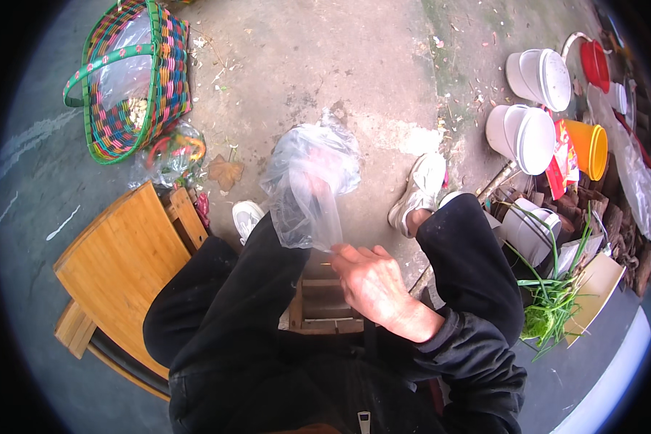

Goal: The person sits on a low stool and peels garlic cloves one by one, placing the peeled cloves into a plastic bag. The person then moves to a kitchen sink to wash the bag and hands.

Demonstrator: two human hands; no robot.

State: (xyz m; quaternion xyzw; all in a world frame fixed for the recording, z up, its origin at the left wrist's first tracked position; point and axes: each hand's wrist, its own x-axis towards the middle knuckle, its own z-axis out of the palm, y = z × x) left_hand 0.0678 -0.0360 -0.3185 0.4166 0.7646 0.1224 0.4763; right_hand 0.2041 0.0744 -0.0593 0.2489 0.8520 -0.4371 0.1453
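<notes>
A clear, crumpled plastic bag (296, 210) hangs between my knees, above the concrete ground. At its near edge, my right hand (372, 282) pinches the film between thumb and fingers. A black sleeve, apparently my left arm, runs up to the bag. Pinkish skin shows faintly through the film, so my left hand (316, 172) seems to be inside it. The film blurs its fingers, and I cannot make out whether it holds anything.
A woven multicoloured basket (170, 79) stands far left, beside a wooden folding chair (123, 260). White buckets (521, 137), a yellow bucket (586, 148), firewood (622, 239) and green onions (546, 311) line the right. My white shoes (421, 186) rest on the ground.
</notes>
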